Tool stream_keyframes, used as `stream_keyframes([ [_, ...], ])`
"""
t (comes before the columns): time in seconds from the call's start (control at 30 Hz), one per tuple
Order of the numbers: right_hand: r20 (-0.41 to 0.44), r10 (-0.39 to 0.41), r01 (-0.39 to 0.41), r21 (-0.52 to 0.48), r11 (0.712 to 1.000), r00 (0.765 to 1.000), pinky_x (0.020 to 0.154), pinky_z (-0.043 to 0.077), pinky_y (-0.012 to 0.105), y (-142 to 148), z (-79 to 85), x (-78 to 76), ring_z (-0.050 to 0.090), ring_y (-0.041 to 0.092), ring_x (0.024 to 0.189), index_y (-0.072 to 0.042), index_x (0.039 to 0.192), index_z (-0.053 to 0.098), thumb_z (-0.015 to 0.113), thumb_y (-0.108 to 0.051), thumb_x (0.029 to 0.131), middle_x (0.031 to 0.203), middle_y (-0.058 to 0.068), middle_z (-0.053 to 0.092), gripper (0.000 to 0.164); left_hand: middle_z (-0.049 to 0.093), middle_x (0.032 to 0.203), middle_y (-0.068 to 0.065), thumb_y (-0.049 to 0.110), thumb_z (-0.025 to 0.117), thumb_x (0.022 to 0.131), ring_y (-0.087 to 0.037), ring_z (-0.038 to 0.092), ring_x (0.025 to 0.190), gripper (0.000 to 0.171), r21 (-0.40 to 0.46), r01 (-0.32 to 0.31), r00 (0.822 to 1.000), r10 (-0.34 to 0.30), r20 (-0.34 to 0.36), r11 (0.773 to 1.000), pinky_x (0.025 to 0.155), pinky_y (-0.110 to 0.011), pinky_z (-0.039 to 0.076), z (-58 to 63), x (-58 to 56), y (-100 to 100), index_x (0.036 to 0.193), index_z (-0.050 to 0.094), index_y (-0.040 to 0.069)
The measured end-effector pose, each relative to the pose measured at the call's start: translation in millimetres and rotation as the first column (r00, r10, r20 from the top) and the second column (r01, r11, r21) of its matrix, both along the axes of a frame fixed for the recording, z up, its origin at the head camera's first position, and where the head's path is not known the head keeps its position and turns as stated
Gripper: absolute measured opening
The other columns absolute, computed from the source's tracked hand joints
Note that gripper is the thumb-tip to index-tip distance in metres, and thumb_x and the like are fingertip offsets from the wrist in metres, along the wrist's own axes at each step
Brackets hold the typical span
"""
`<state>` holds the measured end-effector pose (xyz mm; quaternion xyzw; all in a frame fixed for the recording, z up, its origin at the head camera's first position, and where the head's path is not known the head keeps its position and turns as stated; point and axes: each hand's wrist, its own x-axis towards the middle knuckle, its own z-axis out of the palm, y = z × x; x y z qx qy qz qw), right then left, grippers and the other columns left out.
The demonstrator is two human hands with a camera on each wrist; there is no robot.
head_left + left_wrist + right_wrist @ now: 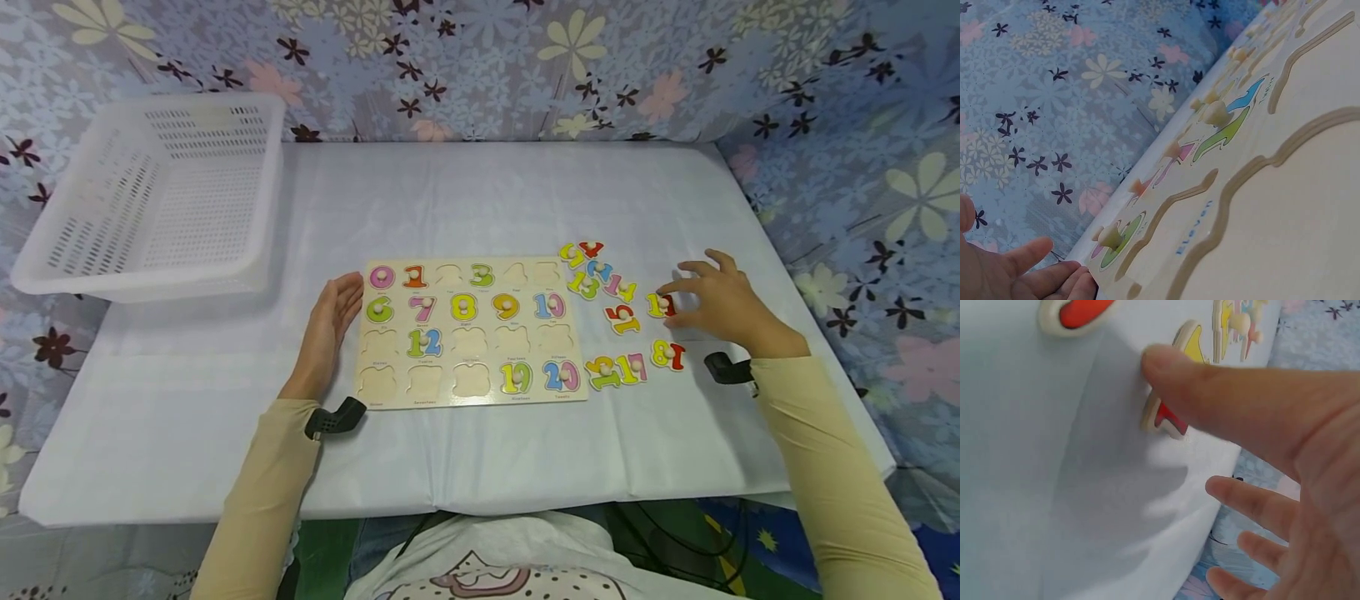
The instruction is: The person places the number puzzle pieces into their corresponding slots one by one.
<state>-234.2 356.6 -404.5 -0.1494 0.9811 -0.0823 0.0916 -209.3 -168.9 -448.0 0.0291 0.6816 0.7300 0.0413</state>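
A wooden number puzzle board lies on the table with several numbers seated and several recesses bare. My left hand rests on edge beside the board's left side, fingers straight, fingertips at its upper left corner. In the left wrist view, the printed word Eleven shows below a recess. To the right of the board, my right hand pinches a yellow-and-red number piece, seemingly an 11, between thumb and index finger. Its other fingers are spread. In the right wrist view the thumb covers the piece's middle; the index fingertip is hidden.
Loose number pieces lie right of the board, among them a red-and-yellow 15, a pink-and-yellow 17 and an 18. A white plastic basket stands at the back left. Floral cloth hangs behind the table.
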Motion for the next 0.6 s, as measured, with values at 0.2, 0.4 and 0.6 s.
stream_keyframes([
  [0.2, -0.023, -0.019, 0.018, -0.043, 0.999, 1.0, 0.103, 0.015, 0.078, -2, -3.3, 0.8, 0.009, 0.054, 0.137, -0.003, 0.108, 0.072, 0.084, -0.018, 0.075, 0.138, 0.031, 0.042, 0.038, 0.029, 0.154, -0.018, 0.044, 0.021, 0.106, -0.023, 0.026, 0.142, 0.064, -0.001, 0.003, 1.0, -0.003, -0.005, 1.0, 0.116, -0.027, 0.024, -0.6, 0.2, -2, 0.148, 0.026, -0.005],
  [0.4, -0.129, -0.018, 0.012, -0.046, 0.999, 0.991, 0.099, 0.02, 0.079, -10, 3.2, 5.1, 0.015, 0.054, 0.135, -0.001, 0.097, 0.072, 0.086, -0.02, 0.071, 0.132, 0.032, 0.047, 0.036, 0.029, 0.154, -0.017, 0.044, 0.022, 0.106, -0.023, 0.027, 0.142, 0.064, -0.003, 0.001, 1.0, -0.001, 0.001, 1.0, 0.116, -0.027, 0.025, -0.7, 0.5, -1, 0.148, 0.026, -0.005],
  [0.6, -0.156, 0.051, -0.068, -0.102, 0.992, 0.986, 0.102, 0.02, 0.077, -53, 14.3, 5.1, 0.014, 0.049, 0.139, -0.004, 0.096, 0.073, 0.087, -0.027, 0.071, 0.135, 0.027, 0.048, 0.036, 0.029, 0.153, -0.018, 0.044, 0.023, 0.106, -0.023, 0.027, 0.142, 0.064, 0.003, 0.0, 1.0, 0.0, 0.001, 1.0, 0.116, -0.027, 0.025, -0.9, -0.4, -2, 0.148, 0.027, -0.004],
])
